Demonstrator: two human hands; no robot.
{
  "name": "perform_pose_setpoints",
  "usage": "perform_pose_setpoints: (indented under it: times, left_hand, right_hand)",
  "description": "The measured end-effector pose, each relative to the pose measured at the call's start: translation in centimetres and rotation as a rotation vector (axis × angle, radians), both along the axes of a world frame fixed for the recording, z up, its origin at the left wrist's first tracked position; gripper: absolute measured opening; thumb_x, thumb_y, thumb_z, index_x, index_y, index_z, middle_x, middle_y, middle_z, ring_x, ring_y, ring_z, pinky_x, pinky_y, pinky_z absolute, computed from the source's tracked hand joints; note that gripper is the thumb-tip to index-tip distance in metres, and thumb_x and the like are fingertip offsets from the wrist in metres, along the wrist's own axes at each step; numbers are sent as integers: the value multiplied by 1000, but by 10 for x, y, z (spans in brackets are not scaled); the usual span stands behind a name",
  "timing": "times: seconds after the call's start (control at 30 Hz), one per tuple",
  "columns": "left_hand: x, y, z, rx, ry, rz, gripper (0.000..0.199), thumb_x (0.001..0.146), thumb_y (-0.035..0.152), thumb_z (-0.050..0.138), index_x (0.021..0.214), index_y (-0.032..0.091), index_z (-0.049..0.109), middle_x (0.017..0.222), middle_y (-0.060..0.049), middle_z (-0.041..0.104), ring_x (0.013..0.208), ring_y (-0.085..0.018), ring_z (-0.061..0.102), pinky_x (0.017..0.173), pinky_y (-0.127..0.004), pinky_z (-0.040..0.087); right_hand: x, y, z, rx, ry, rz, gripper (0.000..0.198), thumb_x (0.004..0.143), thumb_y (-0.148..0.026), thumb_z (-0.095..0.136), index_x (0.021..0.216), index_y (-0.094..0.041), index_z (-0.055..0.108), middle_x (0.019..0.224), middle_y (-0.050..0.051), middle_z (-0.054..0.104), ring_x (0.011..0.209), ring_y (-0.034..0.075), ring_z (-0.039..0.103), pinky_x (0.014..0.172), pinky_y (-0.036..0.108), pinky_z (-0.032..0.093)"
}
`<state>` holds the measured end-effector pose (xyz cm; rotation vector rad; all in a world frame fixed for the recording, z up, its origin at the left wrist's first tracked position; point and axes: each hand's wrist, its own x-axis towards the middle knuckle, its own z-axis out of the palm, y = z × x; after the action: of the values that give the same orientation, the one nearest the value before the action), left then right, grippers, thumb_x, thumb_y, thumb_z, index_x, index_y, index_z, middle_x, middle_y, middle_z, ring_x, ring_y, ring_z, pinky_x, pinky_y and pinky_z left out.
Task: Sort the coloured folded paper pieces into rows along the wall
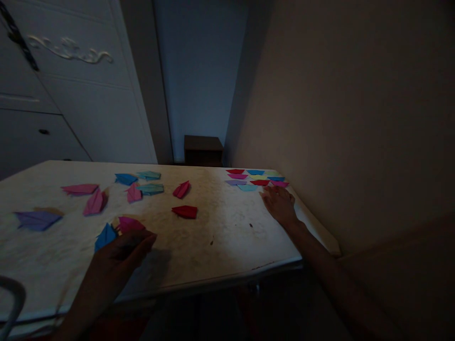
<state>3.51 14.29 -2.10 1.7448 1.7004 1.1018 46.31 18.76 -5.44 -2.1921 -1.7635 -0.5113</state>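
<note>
Head view, table: a pale, stained table (231, 241) bears small folded papers in many colours.
Left hand: the left hand (119, 258) is loosely curled, thumb near fingers, just beside a blue folded paper (105, 237) and a magenta folded paper (131, 224); whether it grips anything, I cannot tell.
Right hand: the right hand (280, 204) has fingers partly bent at the near edge of close-set paper rows (259, 183); their grip is unclear.
Between hands: a dark red folded paper (185, 211).

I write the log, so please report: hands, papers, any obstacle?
Left hand beside blue paper, right hand at paper rows; both grips unclear. Red paper between hands. No obstruction visible.
</note>
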Motion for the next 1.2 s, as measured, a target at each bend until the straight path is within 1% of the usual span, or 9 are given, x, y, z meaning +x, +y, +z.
perform_pose_setpoints:
  times: [0.1, 0.23, 0.47, 0.53, 0.63, 0.77, 0.87, 1.07, 1.2]
  left_hand:
    - [-2, -1, -6, -78, -146, -27, 43, 63, 62, 66, 78, 22, 74, 77, -1, 75, 60, -18, 64, 49, -24, 51]
    - [-2, -2, -5, -97, -195, -37, 42, 62, 60, 69, 79, 22, 73, 79, -2, 74, 65, -19, 64, 52, -24, 50]
    - [0, -2, -1, -136, -247, -117, 38, 68, 56, 67, 76, 18, 69, 61, 0, 63, 52, -13, 54, 46, -21, 42]
    - [0, -3, -2, -135, -284, -137, 37, 71, 54, 65, 76, 18, 68, 59, 1, 59, 51, -12, 51, 45, -21, 39]
    - [1, -4, -4, -121, -326, -159, 34, 74, 51, 64, 77, 17, 68, 59, 1, 57, 52, -11, 49, 45, -20, 37]
    - [2, -5, -5, -100, -356, -185, 32, 77, 48, 62, 77, 17, 66, 60, 1, 56, 52, -11, 49, 47, -21, 38]
    - [2, -5, -8, -89, -362, -202, 30, 79, 47, 62, 78, 17, 66, 61, 2, 57, 51, -10, 48, 46, -21, 37]
    - [1, -4, -11, -74, -334, -207, 30, 81, 46, 58, 80, 17, 65, 64, 0, 59, 53, -12, 51, 47, -22, 39]
    - [-5, -8, -12, -39, -287, -212, 28, 85, 44, 57, 81, 18, 65, 65, 0, 60, 56, -12, 52, 51, -23, 41]
  right_hand:
    - [0, 0, -1, -46, 23, -35, 42, 96, -44, 36, 127, -25, 57, 131, 13, 55, 121, 28, 45, 98, 47, 33]
    - [-1, 1, -1, -75, 35, -61, 44, 96, -45, 35, 129, -25, 56, 132, 12, 54, 122, 29, 45, 98, 46, 34]
    - [-4, -3, 4, 52, -3, 13, 41, 91, -38, 43, 124, -20, 58, 126, 16, 56, 116, 31, 48, 92, 46, 37]
    - [-6, -3, 7, 93, -2, 70, 38, 90, -36, 43, 120, -19, 60, 126, 17, 58, 116, 31, 49, 93, 45, 37]
    - [-16, -5, 12, 148, 50, 260, 34, 91, -33, 39, 107, -16, 63, 113, 18, 64, 108, 29, 54, 92, 41, 39]
    - [-50, -20, 18, 208, 258, 410, 28, 92, -38, 40, 84, -21, 61, 85, 10, 68, 81, 23, 61, 77, 35, 46]
    - [-87, -32, 19, 131, 352, 552, 33, 94, -41, 42, 70, -23, 55, 68, 4, 62, 62, 18, 57, 63, 30, 44]
    - [-159, -39, 20, -81, 267, 862, 41, 97, -35, 37, 62, -21, 51, 59, 1, 56, 55, 14, 51, 56, 27, 35]
    - [-201, -44, 18, -121, 200, 1051, 39, 97, -31, 38, 62, -20, 53, 59, 1, 56, 55, 12, 47, 57, 27, 29]
